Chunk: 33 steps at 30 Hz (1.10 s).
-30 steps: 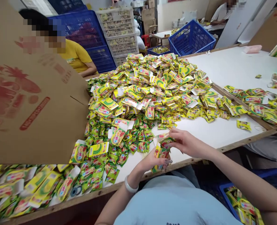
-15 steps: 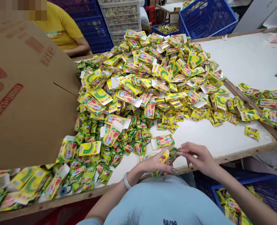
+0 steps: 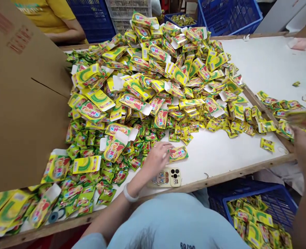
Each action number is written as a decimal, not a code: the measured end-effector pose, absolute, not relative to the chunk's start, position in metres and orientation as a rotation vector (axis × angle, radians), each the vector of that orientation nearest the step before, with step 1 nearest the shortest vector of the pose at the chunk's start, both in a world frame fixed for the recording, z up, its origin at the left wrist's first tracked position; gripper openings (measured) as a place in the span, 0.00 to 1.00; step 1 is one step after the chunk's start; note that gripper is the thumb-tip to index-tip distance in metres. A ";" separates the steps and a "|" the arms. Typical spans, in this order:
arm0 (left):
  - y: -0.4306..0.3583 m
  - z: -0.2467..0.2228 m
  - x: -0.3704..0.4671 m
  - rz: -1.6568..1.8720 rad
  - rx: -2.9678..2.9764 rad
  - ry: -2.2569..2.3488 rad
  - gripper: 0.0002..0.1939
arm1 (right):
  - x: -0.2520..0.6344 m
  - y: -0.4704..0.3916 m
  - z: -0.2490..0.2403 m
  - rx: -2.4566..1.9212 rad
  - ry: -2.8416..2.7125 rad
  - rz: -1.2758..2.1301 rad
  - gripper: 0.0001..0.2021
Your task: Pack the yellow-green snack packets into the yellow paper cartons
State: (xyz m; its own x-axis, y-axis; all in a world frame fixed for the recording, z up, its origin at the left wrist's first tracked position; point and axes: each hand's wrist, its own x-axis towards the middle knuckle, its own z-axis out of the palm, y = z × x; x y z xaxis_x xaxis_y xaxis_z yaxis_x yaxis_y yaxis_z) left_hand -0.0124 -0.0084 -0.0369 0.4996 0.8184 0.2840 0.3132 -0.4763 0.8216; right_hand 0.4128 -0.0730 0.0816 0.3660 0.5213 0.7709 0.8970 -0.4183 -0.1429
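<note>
My left hand (image 3: 157, 158) reaches over the white tabletop with its fingers stretched out, at the left end of a yellow-green candy box (image 3: 179, 154). Its fingertips cover that end of the box; whether they grip it I cannot tell. At the right edge of view, my right hand (image 3: 303, 148) is shut on a yellow-green candy box (image 3: 302, 117), smeared by motion and partly cut off. Below my left hand lies a phone in a cream case (image 3: 178, 182). Small green candy packets (image 3: 134, 162) spread just left of that hand.
A large heap of candy boxes (image 3: 142, 83), many with open white flaps, fills the table's middle. A cardboard carton (image 3: 25, 114) stands at left. Wooden strips (image 3: 269, 116) divide and edge the table. A blue crate (image 3: 274, 197) with packs sits below. A person in yellow (image 3: 62, 20) is opposite.
My hands have parted. My right hand has swung far right with the candy box; my left hand has let go and moved up-left to the box on the table, uncovering the phone.
</note>
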 end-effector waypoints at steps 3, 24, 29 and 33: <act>0.000 -0.049 -0.031 0.930 2.169 1.207 0.14 | 0.400 -0.019 0.078 -2.112 -1.346 -0.841 0.46; 0.034 -0.061 -0.058 0.518 2.781 1.309 0.16 | 0.247 -0.026 -0.035 -1.429 -1.147 0.792 0.20; 0.037 -0.055 -0.066 0.905 2.604 1.202 0.13 | 0.232 -0.033 -0.029 -1.227 -0.909 1.104 0.26; 0.018 -0.052 -0.029 1.412 1.773 1.315 0.17 | 0.199 -0.032 -0.042 -1.162 -0.795 1.154 0.30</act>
